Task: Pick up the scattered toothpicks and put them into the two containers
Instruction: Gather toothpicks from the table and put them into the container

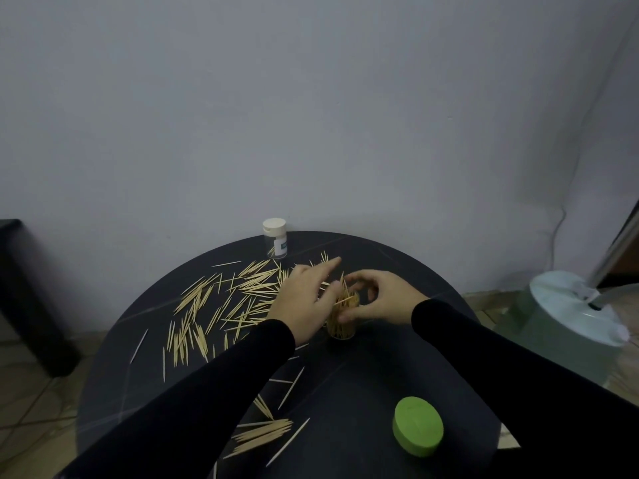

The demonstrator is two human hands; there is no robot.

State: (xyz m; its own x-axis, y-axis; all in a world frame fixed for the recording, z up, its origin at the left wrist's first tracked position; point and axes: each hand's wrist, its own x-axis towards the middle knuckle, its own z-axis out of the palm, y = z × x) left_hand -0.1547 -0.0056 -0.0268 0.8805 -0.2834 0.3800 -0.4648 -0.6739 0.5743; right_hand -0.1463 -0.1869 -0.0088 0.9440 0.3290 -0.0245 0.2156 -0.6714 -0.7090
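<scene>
Many scattered toothpicks [221, 305] lie across the left and middle of the round black table [345, 385], with a smaller bunch [262, 435] near the front edge. A clear open container [342, 321] packed with toothpicks stands at the middle. My right hand [380, 299] curls its fingers and thumb round the container's rim. My left hand [307, 295] lies against the container's left side, its index finger stretched out and its other fingers on the toothpicks sticking out of the top. A second clear container [275, 238] with a white cap stands at the back edge, holding a few toothpicks.
A green round lid [417, 431] lies on the table at the front right. A pale fan base [574, 316] stands on the floor to the right. A dark piece of furniture [24, 292] is at the left. The wall is close behind the table.
</scene>
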